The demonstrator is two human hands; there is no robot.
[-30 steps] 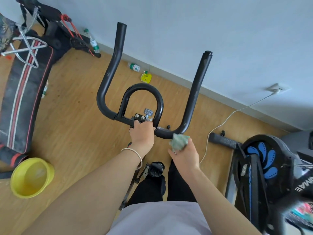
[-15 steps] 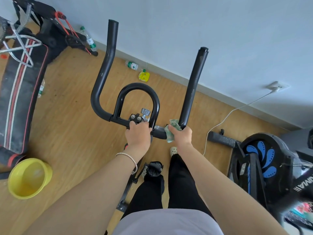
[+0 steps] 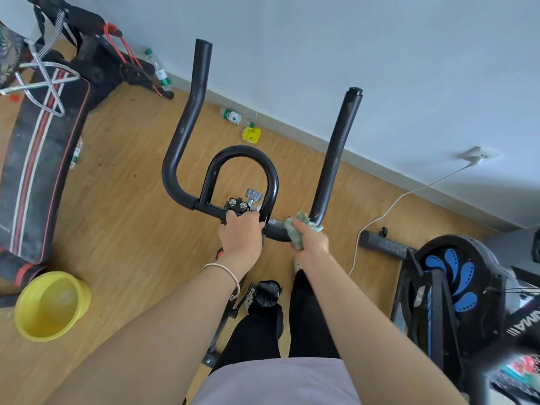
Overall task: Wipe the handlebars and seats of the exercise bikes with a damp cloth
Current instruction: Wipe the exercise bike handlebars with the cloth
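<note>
Head view, looking down over both forearms. The black handlebar (image 3: 187, 121) stands in mid-frame over a wood floor (image 3: 122, 217): two long uprights rise from a low crossbar, with a smaller loop (image 3: 242, 153) between them. A silver knob (image 3: 253, 195) sits at the clamp inside the loop.

Left hand (image 3: 240, 232): fingers curled over the crossbar at its centre, just below the clamp, in a full grip. A thin bracelet (image 3: 225, 270) circles that wrist.

Right hand (image 3: 311, 241): closed round a crumpled green cloth (image 3: 295, 229), holding it against the crossbar where the right upright begins. Cloth touches the bar and bunches out above and left of the fingers. The hands are near each other but apart.

Surroundings:
- Yellow basin (image 3: 49, 305) on the floor at lower left; contents cannot be told.
- Padded bench (image 3: 38, 159) with red and white stripes along the left edge.
- Two bottles by the wall, one (image 3: 159, 71) upright-ish and one (image 3: 230, 115) lying down, with a small yellow item (image 3: 251, 133) beside the second.
- Second bike (image 3: 455, 287) at right, black housing with blue petal marks.
- White cable (image 3: 394, 206) runs from a wall socket (image 3: 479, 155) down to the floor.
- Black trouser legs and a pedal (image 3: 266, 290) below the hands.
</note>
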